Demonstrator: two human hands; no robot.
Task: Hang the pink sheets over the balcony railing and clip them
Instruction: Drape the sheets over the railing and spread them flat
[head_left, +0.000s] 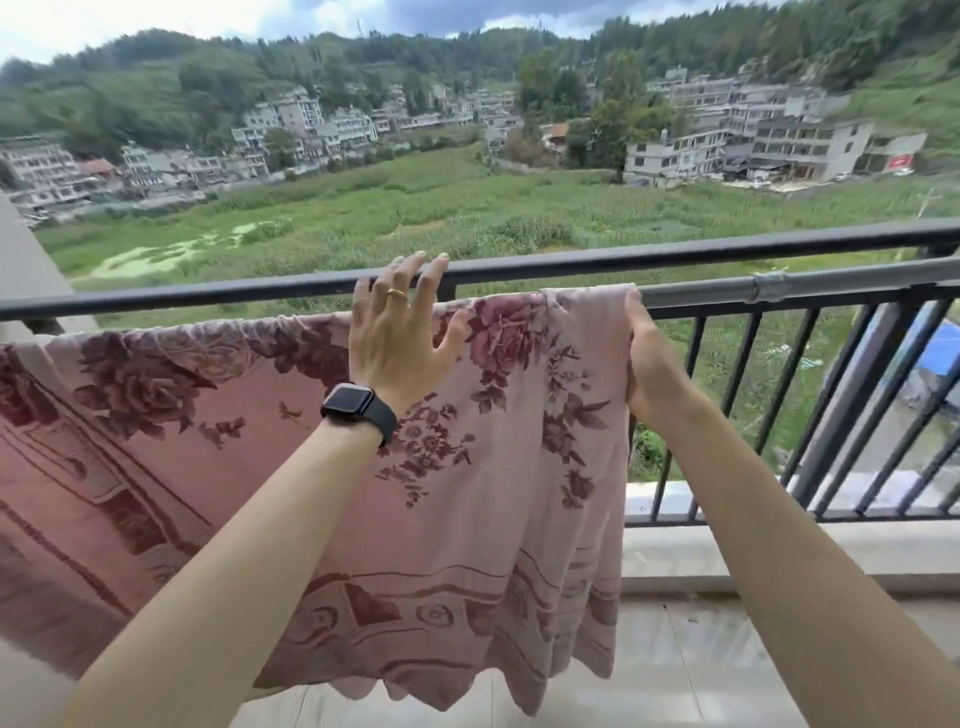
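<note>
Head view: pink sheet (467, 467) hangs over the rail from 9 o'clock to centre. Its left end is cut off by the frame and its far half is hidden. It probably sits on the grey pipe (727, 291) just inside the black railing (571, 262), but this is hard to tell. Left hand (395, 338) has its fingers spread flat on the top fold. Right hand (647, 364), at its 3 o'clock, grips the sheet's right edge, fingers hidden behind the cloth. Watch (353, 402) face is dark, no brand visible. Red sign (898, 162) at 2 o'clock is unreadable.

Pink floral sheet (467, 467), black railing (208, 299)
</note>
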